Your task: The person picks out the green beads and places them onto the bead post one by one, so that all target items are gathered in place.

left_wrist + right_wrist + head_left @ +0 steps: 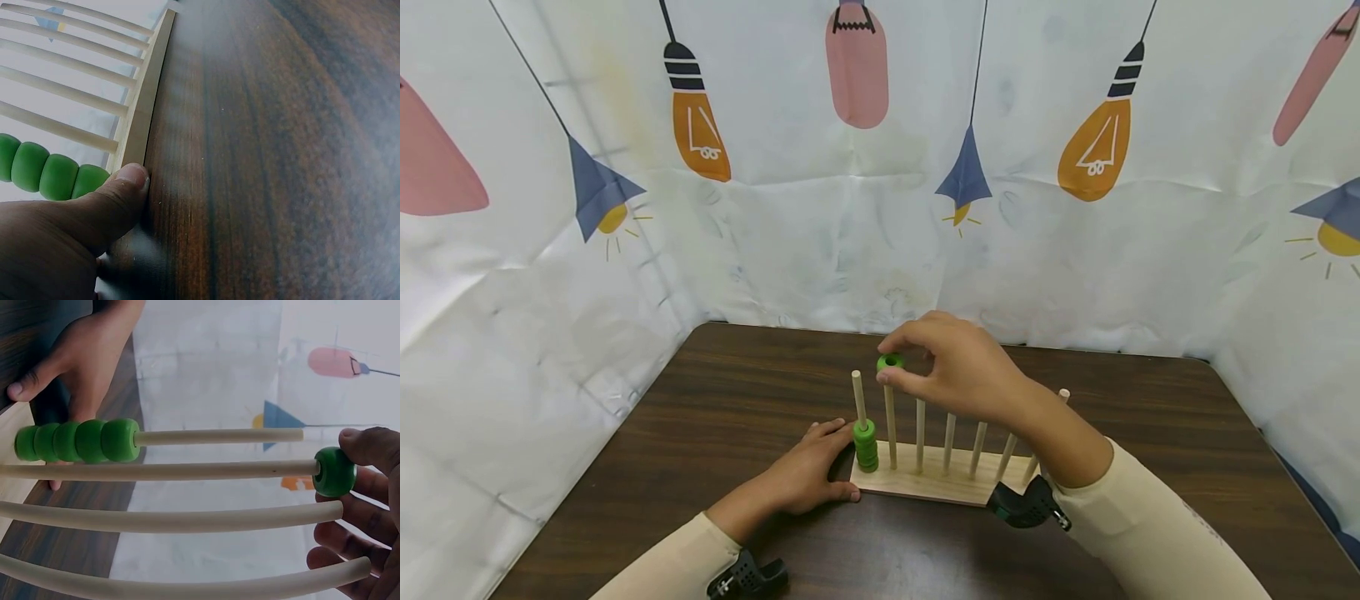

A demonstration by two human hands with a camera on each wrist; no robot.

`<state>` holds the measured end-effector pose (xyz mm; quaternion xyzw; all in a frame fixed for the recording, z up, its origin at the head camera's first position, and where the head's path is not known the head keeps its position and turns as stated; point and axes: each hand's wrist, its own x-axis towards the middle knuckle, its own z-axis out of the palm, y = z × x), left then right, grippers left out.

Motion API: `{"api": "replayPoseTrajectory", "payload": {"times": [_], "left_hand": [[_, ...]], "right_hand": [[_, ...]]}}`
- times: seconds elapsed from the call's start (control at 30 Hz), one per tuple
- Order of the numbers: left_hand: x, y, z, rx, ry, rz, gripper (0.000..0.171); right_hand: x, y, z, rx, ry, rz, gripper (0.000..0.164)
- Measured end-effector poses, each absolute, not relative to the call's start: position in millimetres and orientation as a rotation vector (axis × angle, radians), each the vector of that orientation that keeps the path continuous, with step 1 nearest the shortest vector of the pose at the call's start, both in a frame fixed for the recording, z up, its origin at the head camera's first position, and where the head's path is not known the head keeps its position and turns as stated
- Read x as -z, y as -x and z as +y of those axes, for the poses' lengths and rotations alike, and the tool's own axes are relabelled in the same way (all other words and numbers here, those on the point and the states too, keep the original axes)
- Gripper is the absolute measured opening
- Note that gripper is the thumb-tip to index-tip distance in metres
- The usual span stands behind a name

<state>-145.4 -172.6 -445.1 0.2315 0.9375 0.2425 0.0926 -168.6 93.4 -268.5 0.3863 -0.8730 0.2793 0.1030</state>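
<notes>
Holding a bead (336, 474) at the second peg's (250, 469) tip

We grasp the bead between thumb and fingers of our right grip (958, 367), the nearer one. It lies at the top of the second peg from the base's (932, 480) left end, its hole in line with the peg's upright long axis; how far the peg enters, we cannot tell. Our left grip (808, 475) is unclenched, its thumb touching the base's near left corner. The base lies roughly along the bench's (760, 367) far edge, its right end slightly nearer us. We count one base, seven pegs, and six beads: the one in our grip and five stacked beads (90, 440) on the leftmost peg (859, 396).
</notes>
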Motion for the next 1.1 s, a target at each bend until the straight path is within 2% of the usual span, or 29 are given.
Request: {"api": "replayPoseTrajectory", "payload": {"times": [1.1], "left_hand": [[444.8, 146.3, -174.3, -0.741, -0.729, 2.765, 0.092]], "right_hand": [[264.5, 172.7, 59.9, -0.771, -1.223, -2.623, 0.026]]}}
